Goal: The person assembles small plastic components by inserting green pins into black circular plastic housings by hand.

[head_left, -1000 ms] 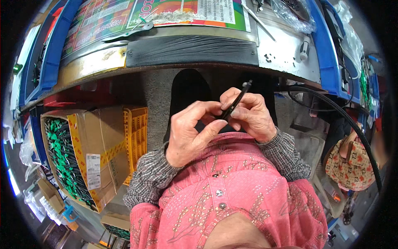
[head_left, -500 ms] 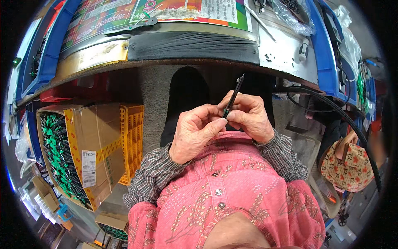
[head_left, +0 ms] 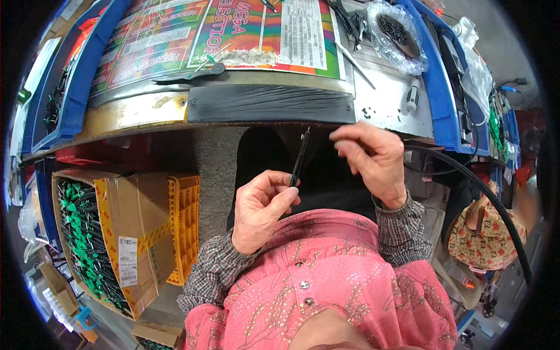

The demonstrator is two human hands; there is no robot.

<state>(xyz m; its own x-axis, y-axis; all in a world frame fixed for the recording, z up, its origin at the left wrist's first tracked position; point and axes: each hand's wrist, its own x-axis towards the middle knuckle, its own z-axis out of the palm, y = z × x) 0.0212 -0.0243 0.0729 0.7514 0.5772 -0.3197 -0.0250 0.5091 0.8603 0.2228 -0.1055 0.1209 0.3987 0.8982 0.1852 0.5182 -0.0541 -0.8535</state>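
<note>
A slim black pointed tool point(head_left: 300, 157) stands tilted upward in my left hand point(head_left: 261, 207), pinched between thumb and fingers near its lower end. Its upper end has a thin metal tip and a small metal screw at the side. My right hand point(head_left: 376, 160) is raised to the right of it, apart from the tool and close to the bench's front edge. Its fingers are a little blurred, loosely bent and apart, with nothing seen in them. Both hands are over my lap.
Ahead is the bench edge with a black pad point(head_left: 271, 105). On the bench lie a white-handled screwdriver point(head_left: 412, 98), a white rod point(head_left: 357, 67) and a bag of small black parts point(head_left: 396, 35). Blue bins point(head_left: 73, 81) flank it. A carton point(head_left: 140, 204) and yellow crate point(head_left: 184, 227) stand left.
My right hand has let go of the black tool and moved up and right. My left hand still holds the tool, now lower and more upright. The view has shifted, showing more bench.
</note>
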